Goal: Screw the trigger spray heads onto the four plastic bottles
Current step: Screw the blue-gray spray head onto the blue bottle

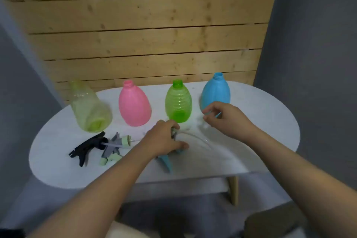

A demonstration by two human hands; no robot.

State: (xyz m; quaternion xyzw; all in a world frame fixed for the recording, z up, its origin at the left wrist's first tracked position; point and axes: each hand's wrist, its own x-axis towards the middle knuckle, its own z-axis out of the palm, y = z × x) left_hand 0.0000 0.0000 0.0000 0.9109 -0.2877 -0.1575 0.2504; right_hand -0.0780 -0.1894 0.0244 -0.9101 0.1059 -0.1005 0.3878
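Note:
Four open-necked bottles stand in a row on the white oval table (251, 141): a clear yellow bottle (88, 108), a pink bottle (134, 105), a green bottle (178, 102) and a blue bottle (216, 91). My left hand (164, 139) grips a blue trigger spray head (166, 161) lying on the table in front of the green bottle. Its clear dip tube (195, 137) curves out to the right. My right hand (224, 116) pinches a thin tube end just in front of the blue bottle. A black spray head (87, 148) and a grey-and-green spray head (116, 147) lie at the front left.
A slatted wooden wall (144, 44) rises directly behind the table. Grey walls flank it on both sides. The table's front edge runs close to my forearms, with a wooden leg (233, 189) below at the right.

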